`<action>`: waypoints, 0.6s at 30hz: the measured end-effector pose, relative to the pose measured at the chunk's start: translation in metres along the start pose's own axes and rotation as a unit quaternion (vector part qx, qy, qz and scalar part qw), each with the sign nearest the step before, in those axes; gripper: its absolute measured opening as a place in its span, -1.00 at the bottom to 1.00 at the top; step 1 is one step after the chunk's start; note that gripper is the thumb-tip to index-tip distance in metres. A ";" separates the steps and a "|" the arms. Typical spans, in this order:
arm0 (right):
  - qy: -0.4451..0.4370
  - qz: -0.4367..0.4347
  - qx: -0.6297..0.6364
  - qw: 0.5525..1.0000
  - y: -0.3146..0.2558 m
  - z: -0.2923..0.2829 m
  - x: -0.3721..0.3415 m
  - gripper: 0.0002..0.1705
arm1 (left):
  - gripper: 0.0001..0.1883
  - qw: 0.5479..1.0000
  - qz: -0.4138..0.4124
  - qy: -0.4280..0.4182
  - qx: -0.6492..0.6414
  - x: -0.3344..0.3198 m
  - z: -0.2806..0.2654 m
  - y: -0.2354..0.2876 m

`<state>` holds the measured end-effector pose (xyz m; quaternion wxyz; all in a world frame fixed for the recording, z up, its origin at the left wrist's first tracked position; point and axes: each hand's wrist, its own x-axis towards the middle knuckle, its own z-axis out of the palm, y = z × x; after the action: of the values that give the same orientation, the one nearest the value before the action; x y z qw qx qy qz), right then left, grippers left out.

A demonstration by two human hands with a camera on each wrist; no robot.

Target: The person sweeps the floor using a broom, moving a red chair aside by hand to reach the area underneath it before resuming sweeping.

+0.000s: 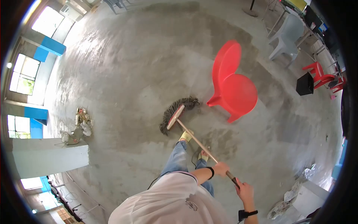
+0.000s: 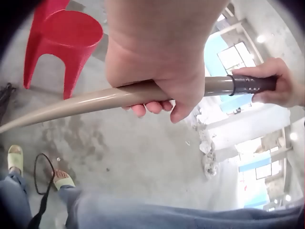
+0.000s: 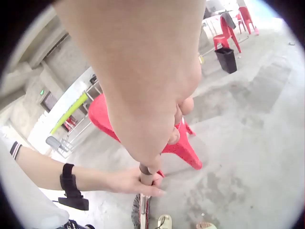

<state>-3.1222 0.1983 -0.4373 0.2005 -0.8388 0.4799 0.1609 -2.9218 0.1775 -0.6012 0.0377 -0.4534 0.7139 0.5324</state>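
A mop with grey-brown strands (image 1: 169, 114) lies on the concrete floor in front of the feet, its head slanting in the head view. From its pale, red-edged plate a tan handle (image 1: 197, 142) rises toward the person. My left hand (image 1: 221, 169) grips that handle partway up, fingers wrapped under it in the left wrist view. Higher up, my right hand (image 1: 245, 190) holds the dark grip (image 2: 252, 84) at the handle's end. Just beyond the mop stands a red plastic chair (image 1: 240, 95) with a round seat. The right wrist view shows the right hand (image 3: 147, 129) above the left.
Damp patches mark the floor. Debris and bags (image 1: 84, 121) lie by a white pillar (image 1: 52, 158) on the left. At the right stand a grey chair (image 1: 287, 35), a black bin (image 1: 305, 84) and red chairs (image 1: 317, 72). Yellow slippers (image 1: 186, 136) are close behind the mop.
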 end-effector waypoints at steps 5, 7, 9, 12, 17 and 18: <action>-0.041 -0.025 0.025 0.999 -0.093 0.019 0.089 -0.45 | -0.77 0.987 0.016 0.091 0.133 -0.051 -0.033 -0.123; -0.093 -0.035 0.020 0.995 -0.146 0.032 0.131 -0.40 | -0.69 0.987 -0.039 0.154 0.013 -0.121 -0.088 -0.139; -0.114 -0.057 0.045 0.991 -0.205 0.027 0.183 -0.41 | -0.59 0.956 -0.151 0.252 0.027 -0.158 -0.099 -0.185; -0.077 -0.096 0.037 0.992 -0.302 0.013 0.268 -0.41 | -0.51 0.880 -0.200 0.430 -0.027 -0.216 -0.128 -0.262; -0.029 -0.137 0.072 0.988 -0.397 0.014 0.397 -0.46 | -0.56 0.562 -0.154 0.547 -0.601 -0.319 -0.164 -0.367; -0.029 -0.148 0.059 0.987 -0.403 0.006 0.410 -0.46 | -0.56 0.549 -0.149 0.557 -0.606 -0.331 -0.173 -0.367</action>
<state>-2.5726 0.0819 -0.5586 0.2852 -0.8824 0.3526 0.1254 -2.4015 0.2330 -0.6152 -0.5720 -0.6743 0.0231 0.4666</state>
